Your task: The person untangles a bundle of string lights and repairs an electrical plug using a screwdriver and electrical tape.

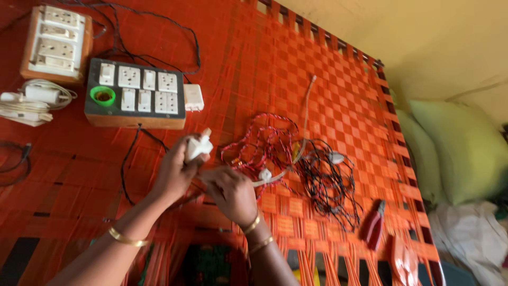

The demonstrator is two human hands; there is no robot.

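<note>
My left hand [173,173] grips a small white plug [198,146] and holds it up over the orange woven cot [338,100]. My right hand [230,193] sits just right of it, fingers curled around a white wire that runs toward the plug. Right of my hands lies a tangle of red-and-white twisted wire [262,142] with a small white fitting [265,174], and next to it a heap of thin black wire [328,180]. Both wrists wear gold bangles.
A dark switchboard with white switches and sockets [135,93] lies above my hands, with a white adapter [193,97] beside it. A second wooden board [56,41] is top left. Red-handled pliers [373,224] lie at the cot's right edge. Green cushions [460,148] sit beyond.
</note>
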